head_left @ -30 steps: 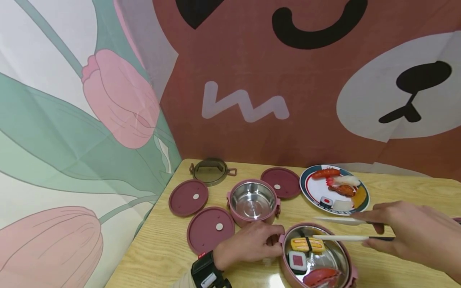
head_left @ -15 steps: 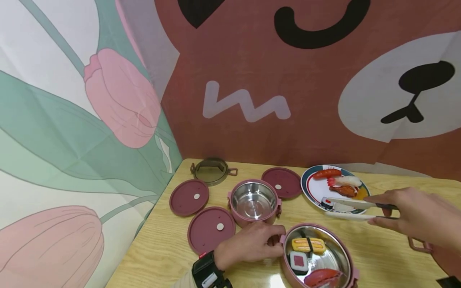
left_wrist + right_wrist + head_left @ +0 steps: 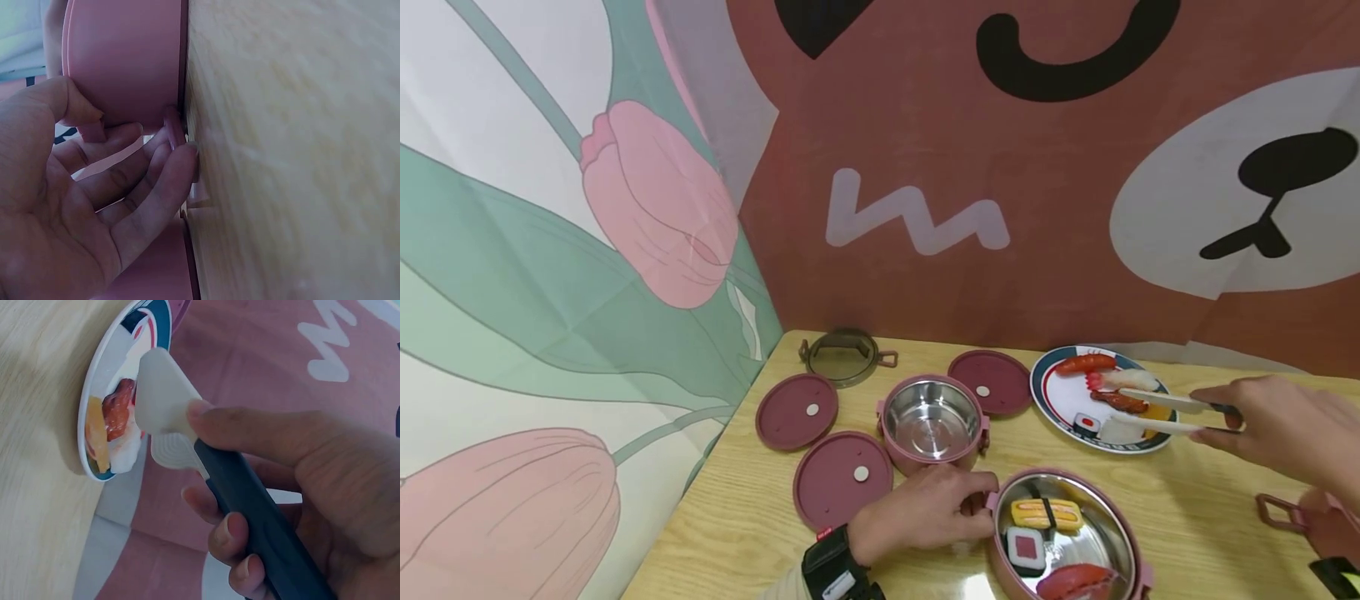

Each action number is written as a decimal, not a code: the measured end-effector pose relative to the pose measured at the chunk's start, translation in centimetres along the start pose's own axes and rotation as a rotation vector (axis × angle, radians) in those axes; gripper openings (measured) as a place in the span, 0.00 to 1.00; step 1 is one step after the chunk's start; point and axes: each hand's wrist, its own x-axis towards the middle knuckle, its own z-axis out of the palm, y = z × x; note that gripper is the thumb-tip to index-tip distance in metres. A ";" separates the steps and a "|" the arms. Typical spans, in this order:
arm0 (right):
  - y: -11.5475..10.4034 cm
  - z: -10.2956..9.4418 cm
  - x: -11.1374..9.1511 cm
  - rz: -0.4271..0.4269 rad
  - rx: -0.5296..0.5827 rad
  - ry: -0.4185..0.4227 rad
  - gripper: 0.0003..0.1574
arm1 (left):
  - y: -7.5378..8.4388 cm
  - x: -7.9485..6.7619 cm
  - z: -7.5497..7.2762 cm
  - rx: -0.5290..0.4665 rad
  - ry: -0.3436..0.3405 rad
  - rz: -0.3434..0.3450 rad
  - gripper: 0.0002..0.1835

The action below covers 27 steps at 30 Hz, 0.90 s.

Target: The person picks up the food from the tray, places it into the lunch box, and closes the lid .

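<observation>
The right hand (image 3: 1277, 417) is curled firmly round the dark handle of the tongs (image 3: 244, 506), whose 2 pale ends stand apart ahead of it, over the plate (image 3: 1063, 398); whether they touch any food cannot be told. On that plate, just beyond the right hand's fingers, lie a red sausage (image 3: 1086, 364), a shrimp piece (image 3: 1138, 381), a drumstick (image 3: 1112, 400), a small roll (image 3: 1086, 425) and paler pieces. The left hand (image 3: 940, 504) pinches the side handle of the large pink pot (image 3: 996, 546). Inside that pot, to the left hand's right, are 3 items: a yellow piece (image 3: 1026, 512) with a dark band, a white-and-black roll (image 3: 1025, 548) and a red piece (image 3: 1078, 581). Behind the left hand, the wrist device (image 3: 831, 567) bears a white label and a red tag, both too small to read. Just past the left hand's knuckles stands the smaller pot (image 3: 932, 421). Farther out from it on the bench (image 3: 700, 533) lie 3 maroon lids (image 3: 797, 411) and a glass lid (image 3: 842, 358).
</observation>
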 end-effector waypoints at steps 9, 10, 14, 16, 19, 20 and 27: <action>1.1 0.5 1.0 0.016 0.005 -0.031 0.32 | 0.0 0.0 0.1 -0.016 -0.015 -0.002 0.02; 1.1 0.4 1.2 0.012 -0.001 -0.033 0.31 | 0.0 0.0 0.0 -0.014 -0.014 -0.002 0.02; 1.5 0.7 1.9 -0.018 -0.026 -0.027 0.29 | 0.1 0.0 0.0 -0.005 -0.010 -0.002 0.02; 1.7 0.8 2.2 -0.018 -0.040 -0.041 0.29 | 0.1 0.0 0.1 -0.001 -0.008 0.000 0.03; 1.9 0.9 2.5 -0.016 -0.043 -0.055 0.28 | 0.1 0.0 0.1 0.000 -0.009 0.004 0.03; 2.0 0.9 2.6 -0.006 -0.046 -0.065 0.28 | 0.1 0.0 0.1 0.001 -0.009 0.005 0.02; 1.3 0.3 3.4 0.015 -0.069 -0.130 0.28 | 0.0 0.0 -0.1 0.001 -0.001 0.009 0.02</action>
